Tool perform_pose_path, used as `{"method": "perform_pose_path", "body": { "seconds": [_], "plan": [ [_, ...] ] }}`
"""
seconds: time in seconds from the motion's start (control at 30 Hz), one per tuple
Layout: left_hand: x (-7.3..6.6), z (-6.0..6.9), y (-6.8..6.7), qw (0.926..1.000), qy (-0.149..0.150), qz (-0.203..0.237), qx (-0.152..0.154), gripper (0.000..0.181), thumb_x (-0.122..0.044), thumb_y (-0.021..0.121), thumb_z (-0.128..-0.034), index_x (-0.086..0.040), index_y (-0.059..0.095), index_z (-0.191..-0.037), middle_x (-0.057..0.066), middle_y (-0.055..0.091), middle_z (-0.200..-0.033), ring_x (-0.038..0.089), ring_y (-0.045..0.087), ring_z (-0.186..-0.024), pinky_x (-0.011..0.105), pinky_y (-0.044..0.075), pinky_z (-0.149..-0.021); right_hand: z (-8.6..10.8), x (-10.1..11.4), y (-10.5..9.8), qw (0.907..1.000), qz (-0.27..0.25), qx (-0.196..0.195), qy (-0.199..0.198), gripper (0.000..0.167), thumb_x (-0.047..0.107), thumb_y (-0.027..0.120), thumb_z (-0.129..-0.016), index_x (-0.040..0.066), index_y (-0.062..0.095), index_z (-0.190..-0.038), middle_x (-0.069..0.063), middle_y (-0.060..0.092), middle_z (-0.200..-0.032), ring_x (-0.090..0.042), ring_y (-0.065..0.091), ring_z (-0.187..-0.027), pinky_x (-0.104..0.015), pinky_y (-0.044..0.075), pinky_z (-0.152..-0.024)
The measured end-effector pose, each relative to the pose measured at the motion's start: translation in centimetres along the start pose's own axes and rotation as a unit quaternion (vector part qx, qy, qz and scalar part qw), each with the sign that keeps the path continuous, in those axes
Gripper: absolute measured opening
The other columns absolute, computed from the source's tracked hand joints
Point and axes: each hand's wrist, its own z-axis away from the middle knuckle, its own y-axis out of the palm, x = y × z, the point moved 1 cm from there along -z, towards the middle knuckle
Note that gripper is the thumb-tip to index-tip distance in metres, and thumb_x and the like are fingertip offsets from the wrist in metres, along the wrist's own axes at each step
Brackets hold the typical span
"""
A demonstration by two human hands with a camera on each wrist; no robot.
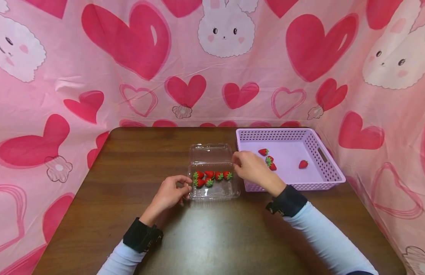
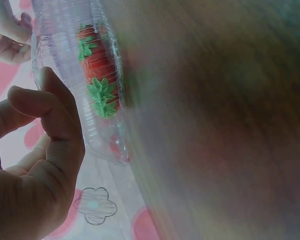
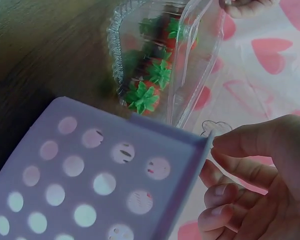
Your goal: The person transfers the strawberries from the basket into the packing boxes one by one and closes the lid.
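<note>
A clear plastic clamshell box (image 1: pixel 216 194) lies on the table with its lid (image 1: pixel 210 153) raised behind it. Several red strawberries (image 1: pixel 209 174) with green leaves sit inside. My left hand (image 1: pixel 172 189) is at the box's left edge, fingers loosely bent with nothing visible between them; whether they touch the plastic I cannot tell. Between box and basket is my right hand (image 1: pixel 252 168), by the left rim of a lilac perforated basket (image 1: pixel 288 186). Its fingers (image 3: pixel 249 142) are loosely bent beside that rim, and no strawberry shows in them. Contact with the rim is unclear.
Inside the basket, a few strawberries lie toward the left and a single strawberry (image 1: pixel 303 164) lies to the right. The brown wooden table (image 1: pixel 212 236) runs back to a pink cloth (image 1: pixel 212 72) printed with hearts and rabbits.
</note>
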Motion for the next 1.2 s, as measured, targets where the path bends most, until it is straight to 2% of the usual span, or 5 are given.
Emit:
{"method": "perform_pose_path", "body": {
  "seconds": [0.1, 0.27, 0.57, 0.83, 1.2],
  "plan": [
    [0.0, 0.0, 0.0, 1.0, 0.0, -0.002, 0.0, 0.018, -0.001, 0.075, -0.096, 0.0, 0.073, -0.114, 0.005, 0.068, -0.077, 0.03, 0.066, -0.058, 0.044, 0.057, -0.053, 0.1, -0.3, -0.1, 1.0, 0.004, -0.004, -0.002, 0.009, 0.011, 0.076, -0.093, 0.007, 0.075, -0.101, -0.003, 0.068, -0.086, -0.021, 0.061, -0.078, -0.038, 0.055, -0.069],
    [0.0, 0.0, 0.0, 1.0, -0.003, 0.0, 0.003, 0.019, -0.001, 0.075, -0.0957, 0.0, 0.073, -0.115, 0.005, 0.069, -0.077, 0.031, 0.066, -0.058, 0.043, 0.057, -0.052, 0.2, -0.6, -0.7, 0.9999, 0.012, -0.009, 0.005, 0.005, 0.011, 0.074, -0.093, 0.008, 0.073, -0.097, -0.003, 0.066, -0.084, -0.022, 0.06, -0.077, -0.039, 0.053, -0.066],
    [0.0, 0.0, 0.0, 1.0, 0.001, 0.001, 0.002, 0.02, -0.001, 0.075, -0.0954, 0.001, 0.073, -0.115, 0.006, 0.069, -0.078, 0.033, 0.066, -0.059, 0.044, 0.057, -0.052, 0.6, -1.6, -0.9, 0.9994, 0.014, -0.023, 0.02, 0.008, 0.011, 0.071, -0.092, 0.007, 0.073, -0.099, -0.007, 0.069, -0.09, -0.025, 0.064, -0.082, -0.044, 0.055, -0.069],
    [-0.1, 0.0, 0.1, 1.0, 0.002, 0.002, 0.002, 0.019, 0.0, 0.074, -0.096, 0.001, 0.073, -0.114, 0.006, 0.068, -0.078, 0.032, 0.066, -0.059, 0.045, 0.057, -0.053, 0.8, -2.2, -0.9, 0.999, 0.021, -0.027, 0.031, 0.007, 0.011, 0.072, -0.091, 0.009, 0.073, -0.098, -0.006, 0.065, -0.085, -0.024, 0.06, -0.076, -0.041, 0.05, -0.06],
    [0.0, 0.0, 0.0, 1.0, 0.002, 0.002, 0.0, 0.018, 0.0, 0.074, -0.0963, 0.001, 0.073, -0.115, 0.006, 0.069, -0.078, 0.032, 0.066, -0.06, 0.045, 0.057, -0.053, 1.1, -3.7, -1.4, 0.9983, 0.034, -0.033, 0.033, 0.011, 0.009, 0.067, -0.088, 0.006, 0.072, -0.098, -0.006, 0.065, -0.083, -0.027, 0.062, -0.074, -0.047, 0.052, -0.063]
  ]
}}
